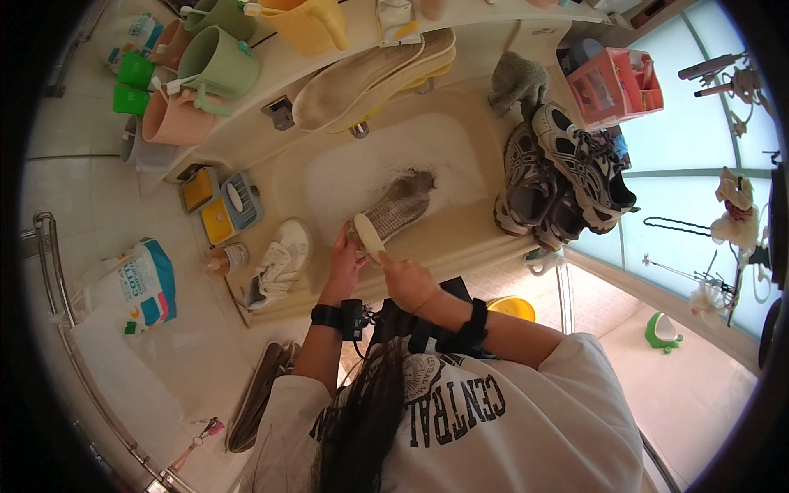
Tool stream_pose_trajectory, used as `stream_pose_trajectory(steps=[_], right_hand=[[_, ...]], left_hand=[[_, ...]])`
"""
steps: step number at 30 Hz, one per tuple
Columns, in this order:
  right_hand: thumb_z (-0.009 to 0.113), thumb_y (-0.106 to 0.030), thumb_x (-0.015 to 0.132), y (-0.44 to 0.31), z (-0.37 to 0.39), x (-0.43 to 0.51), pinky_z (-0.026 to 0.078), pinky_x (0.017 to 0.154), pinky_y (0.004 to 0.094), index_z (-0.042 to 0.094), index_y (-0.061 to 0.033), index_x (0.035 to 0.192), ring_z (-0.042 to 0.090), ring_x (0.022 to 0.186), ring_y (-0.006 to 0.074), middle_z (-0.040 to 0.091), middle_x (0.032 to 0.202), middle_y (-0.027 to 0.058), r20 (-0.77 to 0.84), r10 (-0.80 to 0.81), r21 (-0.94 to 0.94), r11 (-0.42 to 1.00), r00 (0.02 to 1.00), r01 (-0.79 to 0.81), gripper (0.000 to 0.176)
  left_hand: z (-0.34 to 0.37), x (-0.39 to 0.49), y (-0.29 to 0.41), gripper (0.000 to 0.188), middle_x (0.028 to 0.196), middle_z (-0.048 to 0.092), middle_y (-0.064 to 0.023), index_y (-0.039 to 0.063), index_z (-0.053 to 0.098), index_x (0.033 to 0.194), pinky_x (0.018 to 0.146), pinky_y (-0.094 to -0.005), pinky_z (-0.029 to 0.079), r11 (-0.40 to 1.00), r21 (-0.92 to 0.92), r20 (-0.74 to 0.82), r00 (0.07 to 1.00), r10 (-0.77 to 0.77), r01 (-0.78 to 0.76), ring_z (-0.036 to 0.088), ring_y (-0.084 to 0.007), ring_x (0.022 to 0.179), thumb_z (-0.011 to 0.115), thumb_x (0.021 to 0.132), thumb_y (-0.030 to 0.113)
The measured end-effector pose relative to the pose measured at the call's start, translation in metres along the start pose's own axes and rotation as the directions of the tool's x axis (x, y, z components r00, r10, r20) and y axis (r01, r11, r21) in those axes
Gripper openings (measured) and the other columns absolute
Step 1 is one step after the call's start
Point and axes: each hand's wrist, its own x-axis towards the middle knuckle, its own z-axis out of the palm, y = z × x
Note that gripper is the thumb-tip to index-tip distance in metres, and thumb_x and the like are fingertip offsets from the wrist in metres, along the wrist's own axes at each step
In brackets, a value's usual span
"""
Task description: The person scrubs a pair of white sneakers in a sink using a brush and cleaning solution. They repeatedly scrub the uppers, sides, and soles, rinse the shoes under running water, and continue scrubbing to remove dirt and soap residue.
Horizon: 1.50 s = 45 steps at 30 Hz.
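Observation:
My left hand (346, 262) grips the near end of a wet, grey-brown shoe (400, 206), whose patterned sole seems to face up. The shoe's far end rests in the white suds (345, 166) filling the washbasin (290, 179), with dark specks of dirt around it. In my right hand (408, 286) is a cream-coloured scrubbing brush (368, 237), held against the near end of the shoe; its bristles are hidden. Left of my hands, a white lace-up sneaker (283, 262) lies on the basin's edge.
Several dark-and-white sneakers (555, 172) and a grey cloth (521, 80) crowd the basin's right side. Pale insoles (363, 80) lean at the back by the faucet. Cups (219, 61) line the shelf. A soap dish (237, 197) and a bottle (227, 259) stand at left.

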Motion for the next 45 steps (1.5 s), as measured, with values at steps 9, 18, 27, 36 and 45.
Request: stream_pose_trajectory(steps=[9, 18, 27, 36, 45], right_hand=[[0.044, -0.011, 0.084, 0.089, -0.011, 0.072, 0.049, 0.064, 0.0429, 0.052, -0.0026, 0.107, 0.062, 0.074, 0.0322, 0.061, 0.082, 0.0199, -0.221, 0.188, -0.019, 0.980, 0.957, -0.197, 0.025], [0.043, -0.014, 0.086, 0.013, 0.001, 0.027, 0.051, 0.068, 0.0413, 0.035, -0.0055, 0.136, 0.062, 0.085, 0.0310, 0.061, 0.097, 0.0163, 0.036, 0.041, -0.273, 0.962, 0.998, -0.030, 0.051], [0.047, -0.014, 0.087, 0.086, -0.026, 0.096, 0.052, 0.067, 0.0367, 0.046, -0.0044, 0.124, 0.064, 0.084, 0.0268, 0.063, 0.094, 0.0125, 0.010, 0.194, -0.135, 0.972, 0.981, -0.191, 0.038], [0.047, -0.014, 0.083, -0.022, -0.020, 0.029, 0.050, 0.066, 0.0439, 0.039, -0.0069, 0.132, 0.062, 0.078, 0.0336, 0.062, 0.087, 0.0181, 0.177, -0.038, -0.096, 0.994, 0.983, 0.056, 0.050], [0.046, -0.013, 0.088, 0.125, -0.010, 0.121, 0.054, 0.061, 0.0346, 0.057, -0.0074, 0.096, 0.064, 0.077, 0.0273, 0.063, 0.091, 0.0140, -0.165, 0.083, -0.196, 0.974, 0.983, -0.115, 0.015]], left_hand=[[-0.001, -0.004, -0.002, 0.055, 0.131, 0.042, -0.0018, 0.017, 0.036, 0.138, 0.086, -0.0392, 0.047, 0.995, -0.050, -0.030, 0.996, 0.082, -0.083, 0.047, -0.0175, 0.112, 0.059, 0.089, 0.026], [0.004, -0.006, 0.000, 0.055, 0.125, 0.043, -0.0054, 0.015, 0.035, 0.137, 0.082, -0.0422, 0.051, 0.995, -0.072, -0.112, 0.992, 0.055, -0.064, 0.048, -0.0195, 0.107, 0.059, 0.089, 0.026], [-0.004, -0.006, 0.002, 0.061, 0.126, 0.044, -0.0041, 0.016, 0.033, 0.139, 0.082, -0.0398, 0.051, 0.997, -0.014, -0.075, 0.994, 0.075, -0.076, 0.045, -0.0188, 0.113, 0.061, 0.087, 0.030], [-0.010, 0.015, -0.002, 0.051, 0.119, 0.049, 0.0017, 0.022, 0.039, 0.137, 0.072, -0.0336, 0.051, 0.999, -0.024, -0.111, 0.994, 0.020, -0.023, 0.048, -0.0080, 0.086, 0.053, 0.091, 0.039], [0.000, 0.004, 0.033, 0.078, 0.124, 0.047, -0.0147, 0.014, 0.035, 0.138, 0.080, -0.0423, 0.049, 0.403, 0.897, 0.068, 0.958, 0.278, -0.181, 0.051, -0.0304, 0.107, 0.071, 0.073, 0.041]])
